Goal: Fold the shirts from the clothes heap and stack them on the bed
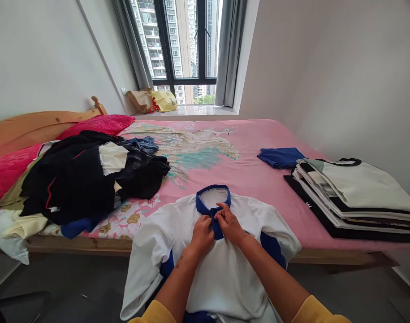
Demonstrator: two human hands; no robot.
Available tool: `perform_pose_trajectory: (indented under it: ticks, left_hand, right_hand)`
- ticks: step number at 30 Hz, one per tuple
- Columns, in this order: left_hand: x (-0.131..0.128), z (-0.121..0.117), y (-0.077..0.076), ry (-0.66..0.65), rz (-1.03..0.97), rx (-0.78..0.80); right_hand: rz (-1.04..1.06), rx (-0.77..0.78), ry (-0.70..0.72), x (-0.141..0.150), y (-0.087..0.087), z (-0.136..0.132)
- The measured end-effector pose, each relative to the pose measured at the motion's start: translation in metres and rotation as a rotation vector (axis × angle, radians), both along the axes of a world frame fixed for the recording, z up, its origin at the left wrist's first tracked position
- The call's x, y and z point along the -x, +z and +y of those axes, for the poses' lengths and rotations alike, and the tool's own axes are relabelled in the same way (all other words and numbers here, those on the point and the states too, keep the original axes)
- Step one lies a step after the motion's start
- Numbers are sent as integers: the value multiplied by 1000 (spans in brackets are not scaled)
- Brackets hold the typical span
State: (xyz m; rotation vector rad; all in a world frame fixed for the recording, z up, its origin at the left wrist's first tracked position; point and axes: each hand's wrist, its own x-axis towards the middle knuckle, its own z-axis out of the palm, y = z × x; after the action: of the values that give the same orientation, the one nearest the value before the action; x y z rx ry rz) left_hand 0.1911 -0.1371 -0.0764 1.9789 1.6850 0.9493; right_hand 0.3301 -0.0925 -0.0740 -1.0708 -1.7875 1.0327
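A white long-sleeved polo shirt [225,269] with a blue collar and blue side panels lies front up over the bed's near edge, its lower part hanging toward me. Both hands work at the blue button placket below the collar. My left hand [204,234] pinches the placket's left edge with curled fingers. On the other side, my right hand [229,223] has thumb and fingers closed on the placket near the collar opening. Any button between the fingertips is too small to make out. The sleeves spread out to both sides.
A heap of dark clothes [80,179] lies at the left beside pink pillows [97,123]. At the right stands a stack of folded shirts [369,188], with a folded blue garment [280,157] behind it. Paper and yellow bags [164,101] sit on the windowsill.
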Motion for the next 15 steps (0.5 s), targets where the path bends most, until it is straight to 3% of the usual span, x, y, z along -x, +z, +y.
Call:
perform_pose_trajectory:
  ticks: [5, 11, 15]
  left_hand:
    - [-2, -3, 3, 22, -54, 14]
    - [-10, -9, 2, 55, -104, 59]
    - [-9, -15, 1, 38, -154, 59]
  right_hand:
    - [-8, -25, -96, -4, -9, -19]
    - [-342, -151, -133, -7, -1, -41]
    - [-567, -75, -179, 2, 3, -36]
